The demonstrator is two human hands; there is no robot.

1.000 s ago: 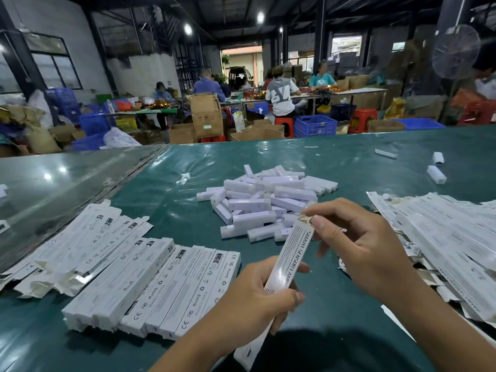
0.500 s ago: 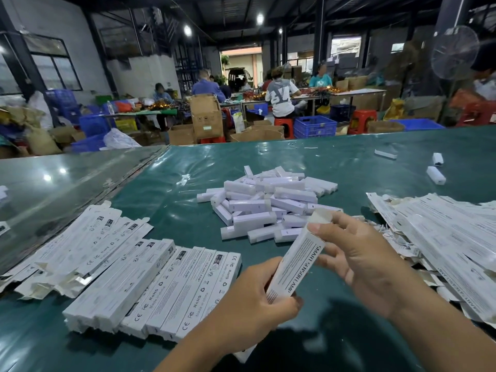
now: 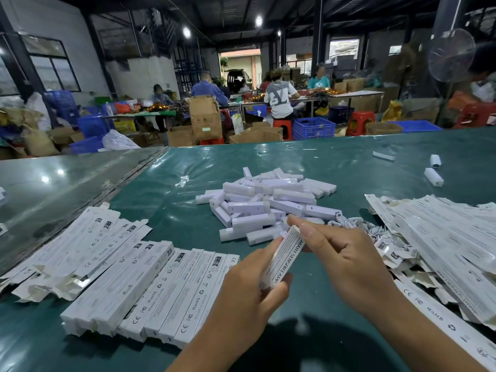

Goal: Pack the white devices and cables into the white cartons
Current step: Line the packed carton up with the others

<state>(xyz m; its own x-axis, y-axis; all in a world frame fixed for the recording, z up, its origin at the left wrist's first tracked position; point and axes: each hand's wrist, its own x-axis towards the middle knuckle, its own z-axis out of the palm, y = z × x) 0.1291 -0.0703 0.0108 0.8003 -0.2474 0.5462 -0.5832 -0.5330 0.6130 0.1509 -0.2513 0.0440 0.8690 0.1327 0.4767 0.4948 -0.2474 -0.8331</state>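
- Carton [image 3: 281, 260]: a long white carton, printed, held above the near middle of the green surface [image 3: 174, 205]; its long axis runs from the near end, inside the left hand [image 3: 249, 296], up and away to the far end under the right hand [image 3: 346, 253].
- Left grip: closed round the carton's lower part.
- Right grip: fingertips [image 3: 302, 227] pinched narrow on the carton's far end, probably working its end flap; the flap itself is hidden.
- Devices [image 3: 268, 205]: a loose heap toward mid-surface, just beyond the carton's far end, nearer the right hand.
- Cables [image 3: 351, 224]: a small tangle right of the heap.
- Finished cartons [image 3: 150, 288]: a row by the near-left edge.
- Flat cartons [image 3: 442, 237]: stacked at the right edge.
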